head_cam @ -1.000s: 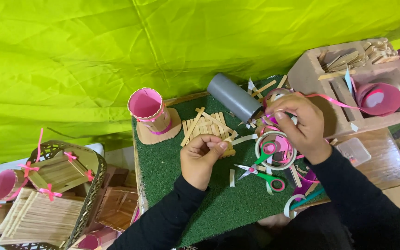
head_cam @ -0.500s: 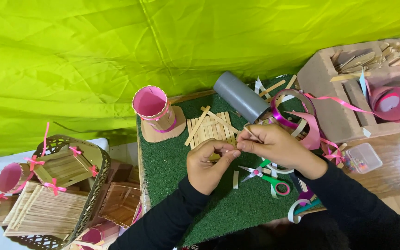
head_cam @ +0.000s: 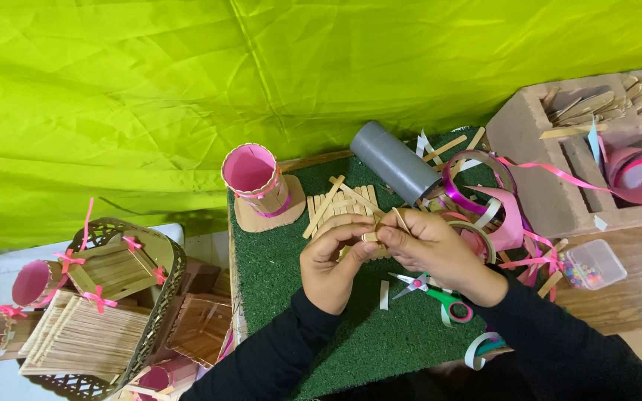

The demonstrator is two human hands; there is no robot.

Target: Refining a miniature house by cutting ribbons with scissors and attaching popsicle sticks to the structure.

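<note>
Both hands, left hand (head_cam: 332, 263) and right hand (head_cam: 429, 249), pinch a small stick piece (head_cam: 370, 237) just below the unfinished stick raft (head_cam: 339, 208); finished pink cup (head_cam: 255, 178) stands left of it.

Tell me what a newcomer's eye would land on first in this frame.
The bright lime-green cloth filling the background hits first. Next, at centre, the left hand and right hand pinch a small wooden stick over the green turf mat. A pink-lined cup and a grey tube sit just beyond.
</note>
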